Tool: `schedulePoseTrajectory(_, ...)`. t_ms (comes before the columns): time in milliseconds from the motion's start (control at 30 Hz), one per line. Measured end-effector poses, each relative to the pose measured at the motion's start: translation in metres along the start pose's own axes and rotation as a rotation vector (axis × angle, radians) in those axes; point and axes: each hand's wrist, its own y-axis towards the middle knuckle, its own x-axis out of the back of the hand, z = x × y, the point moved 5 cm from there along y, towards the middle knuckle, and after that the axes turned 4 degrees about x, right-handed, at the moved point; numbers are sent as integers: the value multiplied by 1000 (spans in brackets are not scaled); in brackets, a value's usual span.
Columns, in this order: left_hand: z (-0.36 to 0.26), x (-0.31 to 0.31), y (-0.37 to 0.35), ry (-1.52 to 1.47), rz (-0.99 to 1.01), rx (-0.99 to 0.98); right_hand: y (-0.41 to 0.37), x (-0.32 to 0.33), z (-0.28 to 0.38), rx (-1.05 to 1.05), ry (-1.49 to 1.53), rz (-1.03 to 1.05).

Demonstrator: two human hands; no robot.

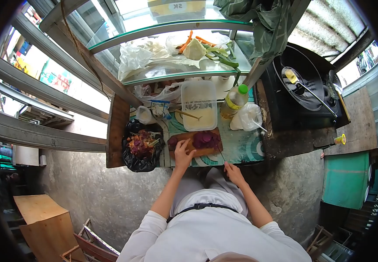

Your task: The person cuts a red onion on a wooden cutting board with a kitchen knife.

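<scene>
A wooden cutting board (206,151) lies near the counter's front edge, with a pile of sliced purple vegetable (206,139) on its right half. My left hand (183,156) rests over the board's left half, thumb and fingers apart, its fingertips beside another purple piece (173,142). In front of the counter, my right hand (234,173) is closed round the handle of a knife (221,153). The thin blade points up toward the board's right end. Left of the board sits a black plastic bag (143,150) holding colourful vegetable scraps.
Behind the board stand a clear plastic container (199,105), a green-capped bottle (234,101) and a white plastic bag (246,117). A glass shelf above holds carrots and a cabbage piece (195,50). To the right, a wok (301,78) sits on a black stove.
</scene>
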Motion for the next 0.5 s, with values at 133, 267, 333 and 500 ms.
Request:
schedulePoseTrajectory(133, 12, 3, -9, 213, -33, -89, -3, -3, 9, 93, -42, -11)
schedulePoseTrajectory(267, 1, -4, -6, 349, -19, 32, -7, -5, 15, 48, 14, 50)
schedulePoseTrajectory(333, -3, -9, -2, 408, -53, 6, -7, -7, 18, 75, 41, 44)
schedulePoseTrajectory(500, -4, -15, 3, 422, -48, -21, -7, -7, 15, 122, 30, 17)
